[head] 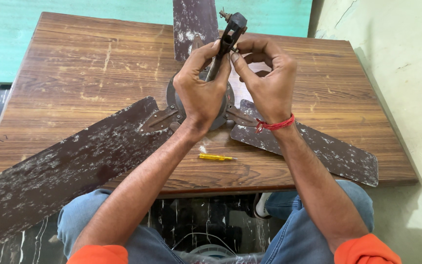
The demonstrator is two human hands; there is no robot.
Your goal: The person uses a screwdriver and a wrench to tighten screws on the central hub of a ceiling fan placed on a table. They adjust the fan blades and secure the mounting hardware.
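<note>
Ceiling fan [199, 112] lies on the wooden table [74, 73], motor hub roughly centre, down-rod [230, 34] sticking up toward the camera. All three brown blades still bolted on: long one [59, 171] overhanging the near-left edge, one [313, 146] running off to the right, one [194, 22] pointing away.

Left hand [201, 93] is wrapped closed around the rod just above the hub, steadying it. Right hand [267, 83] has thumb and fingers pinched together at the slotted top end of the rod, on some small fitting; too small to tell whether it's a pin or a bolt.

Progress, my read: early. Blades, brackets and hub look untouched, work is only at the rod end. No loose hardware visible on the table.

Small yellow screwdriver [215, 157] lies near the front edge, beside a white scrap, clear of both hands. Person seated, knees in jeans under the table.
</note>
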